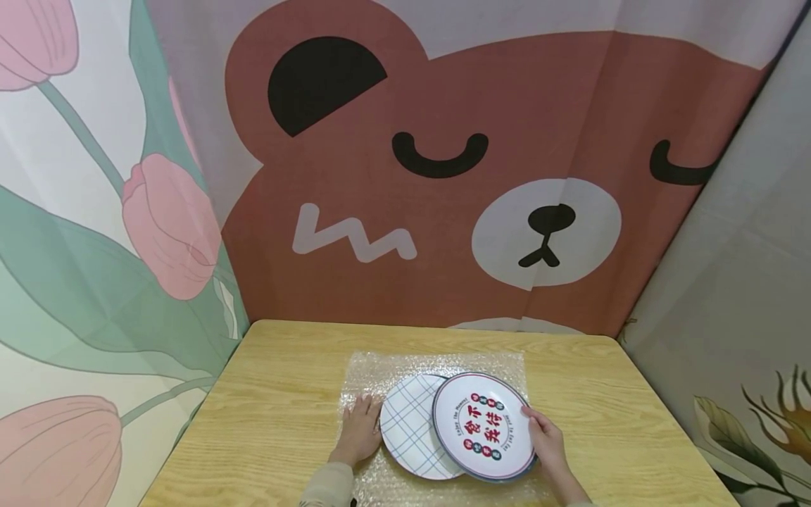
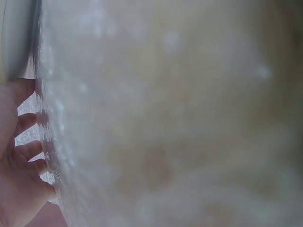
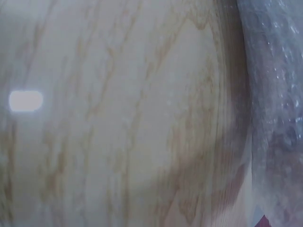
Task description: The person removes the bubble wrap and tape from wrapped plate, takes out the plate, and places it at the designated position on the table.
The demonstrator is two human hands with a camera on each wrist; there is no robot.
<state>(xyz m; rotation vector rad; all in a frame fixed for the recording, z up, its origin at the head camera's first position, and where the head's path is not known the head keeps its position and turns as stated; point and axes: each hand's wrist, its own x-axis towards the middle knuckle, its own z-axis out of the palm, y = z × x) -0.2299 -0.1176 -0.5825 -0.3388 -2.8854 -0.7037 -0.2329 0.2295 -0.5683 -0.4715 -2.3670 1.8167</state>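
On the bench (image 1: 285,394) lies bubble wrap (image 1: 437,362). Left fingers (image 1: 364,412) lie straight beside a checked plate (image 1: 408,425); right fingers (image 1: 537,417) pinch a lettered plate (image 1: 484,427).

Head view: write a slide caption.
Right hand grips lettered plate overlapping checked plate on bubble wrap; left hand alongside.

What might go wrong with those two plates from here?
The right hand holds the red-lettered plate by one side of its rim, so it might tip or slip. From above, that plate overlaps the checked plate, so the two could knock or scrape together.
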